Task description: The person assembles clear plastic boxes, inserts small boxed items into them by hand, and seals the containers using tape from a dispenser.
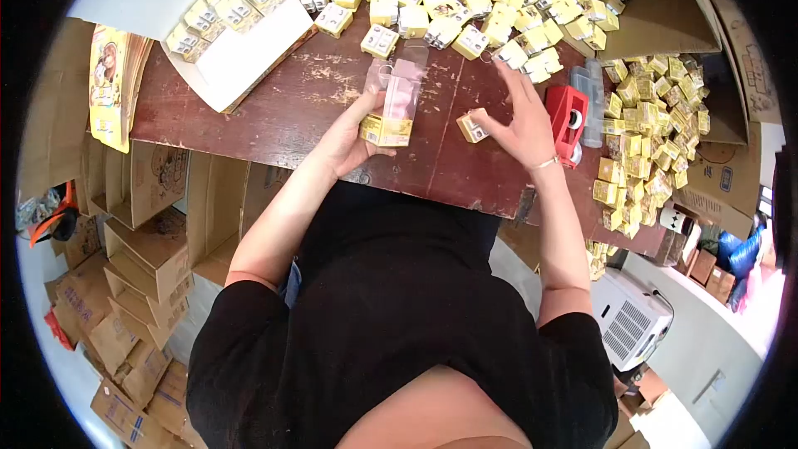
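Observation:
In the head view, my left hand (356, 131) is closed around a clear plastic box (401, 96) with a yellow printed lower part; its transparent flaps stand open at the top. My right hand (525, 112) is spread over the table, fingers stretched toward the pile of small yellow boxes (490, 0). Beside its thumb lies a single small yellow box (474, 126); whether the thumb touches it I cannot tell.
A red tape dispenser (567, 120) stands right of my right hand. More small boxes (644, 133) lie farther right. At the left are a white carton (241, 62) with packed boxes and a stack of yellow printed sheets (112, 87). The worn red table (299, 104) ends before my body.

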Demonstrator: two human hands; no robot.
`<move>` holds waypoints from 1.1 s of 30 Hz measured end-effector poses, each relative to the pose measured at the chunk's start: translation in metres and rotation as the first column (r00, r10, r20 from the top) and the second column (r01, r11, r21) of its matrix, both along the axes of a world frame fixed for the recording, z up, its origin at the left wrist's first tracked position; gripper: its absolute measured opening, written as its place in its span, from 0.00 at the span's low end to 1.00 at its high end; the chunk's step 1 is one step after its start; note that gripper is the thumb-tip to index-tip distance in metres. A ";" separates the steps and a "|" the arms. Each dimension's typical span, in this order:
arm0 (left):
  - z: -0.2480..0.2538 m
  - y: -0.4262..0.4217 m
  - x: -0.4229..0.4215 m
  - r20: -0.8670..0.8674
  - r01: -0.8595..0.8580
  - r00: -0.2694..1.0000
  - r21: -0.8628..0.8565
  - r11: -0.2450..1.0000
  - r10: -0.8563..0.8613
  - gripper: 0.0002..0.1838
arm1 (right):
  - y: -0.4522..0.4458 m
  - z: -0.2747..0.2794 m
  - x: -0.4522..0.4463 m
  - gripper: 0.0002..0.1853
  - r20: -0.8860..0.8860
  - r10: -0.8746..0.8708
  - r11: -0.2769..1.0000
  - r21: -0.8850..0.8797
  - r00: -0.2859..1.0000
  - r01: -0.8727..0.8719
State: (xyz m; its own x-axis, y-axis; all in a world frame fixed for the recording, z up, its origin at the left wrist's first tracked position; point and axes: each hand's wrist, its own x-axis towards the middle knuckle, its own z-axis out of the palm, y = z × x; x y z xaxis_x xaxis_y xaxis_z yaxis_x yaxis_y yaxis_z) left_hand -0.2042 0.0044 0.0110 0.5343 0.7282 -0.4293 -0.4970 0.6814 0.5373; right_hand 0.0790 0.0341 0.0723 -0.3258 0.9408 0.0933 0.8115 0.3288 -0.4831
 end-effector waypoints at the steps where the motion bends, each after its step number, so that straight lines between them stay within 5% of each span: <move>1: 0.001 -0.001 0.001 -0.008 -0.027 1.000 -0.002 1.000 0.027 0.30 | -0.013 -0.002 -0.004 0.48 0.055 -0.047 0.995 -0.083 0.997 0.051; 6: -0.006 0.005 0.008 -0.032 -0.018 0.999 0.074 0.997 0.020 0.28 | -0.043 -0.058 -0.005 0.32 -0.013 -0.163 0.979 -0.128 0.987 0.160; 8: -0.004 0.006 0.015 -0.022 0.021 1.000 0.240 0.970 -0.016 0.23 | -0.042 -0.038 -0.008 0.26 0.064 -0.055 0.995 0.086 0.996 0.050; 10: 0.004 0.004 0.026 -0.243 0.188 0.967 0.500 0.845 -0.072 0.30 | -0.041 -0.026 -0.007 0.25 0.072 -0.057 0.996 0.068 0.996 0.052; 12: 0.018 0.004 0.048 -0.176 0.215 0.975 0.625 0.750 -0.133 0.29 | -0.038 -0.016 -0.004 0.24 0.003 0.029 0.998 -0.048 1.000 -0.029; 13: 0.022 0.009 0.057 -0.304 0.300 0.949 0.794 0.529 -0.083 0.30 | -0.037 -0.019 -0.003 0.24 0.029 0.057 0.998 -0.012 0.998 -0.056; 14: 0.030 0.007 0.059 -0.441 0.440 0.888 0.739 0.511 -0.127 0.30 | -0.038 -0.017 -0.001 0.24 0.032 0.060 0.998 -0.012 0.998 -0.060; 17: 0.021 0.003 0.078 -0.401 0.378 0.916 0.866 0.327 0.002 0.33 | -0.042 -0.005 0.001 0.23 -0.119 0.063 0.990 -0.120 0.991 -0.078; 20: 0.034 0.004 0.075 -0.521 0.514 0.851 0.798 0.314 -0.068 0.27 | -0.049 0.001 0.003 0.21 -0.137 0.073 0.963 -0.246 0.988 -0.106; 22: 0.032 0.001 0.069 -0.316 0.468 0.883 0.549 0.692 -0.347 0.23 | -0.054 -0.007 0.011 0.20 -0.128 0.038 0.961 -0.266 0.991 -0.071; 23: 0.020 0.003 0.068 -0.261 0.361 0.932 0.625 0.692 -0.250 0.19 | -0.055 -0.007 0.015 0.21 -0.157 -0.007 0.946 -0.320 0.988 -0.045; 26: 0.002 0.003 0.063 -0.073 0.252 0.966 0.493 0.833 -0.249 0.25 | -0.059 -0.009 0.023 0.20 -0.200 -0.016 0.960 -0.276 0.980 -0.041; 30: 0.007 -0.002 0.073 -0.104 0.354 0.931 0.497 0.792 -0.350 0.40 | -0.066 -0.019 0.014 0.23 0.062 0.063 0.987 -0.149 0.996 -0.053; 33: 0.011 -0.001 0.079 -0.057 0.350 0.920 0.564 0.748 -0.388 0.26 | -0.074 -0.026 0.004 0.24 0.005 0.061 0.983 -0.173 0.998 -0.059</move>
State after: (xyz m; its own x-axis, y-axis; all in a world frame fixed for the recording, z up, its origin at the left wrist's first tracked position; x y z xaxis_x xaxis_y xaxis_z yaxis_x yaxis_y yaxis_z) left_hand -0.1252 0.0035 0.0216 0.8224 0.5683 0.0270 -0.3133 0.4127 0.8553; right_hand 0.0833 -0.0404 0.0463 -0.3821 0.9213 -0.0725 0.7980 0.2894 -0.5287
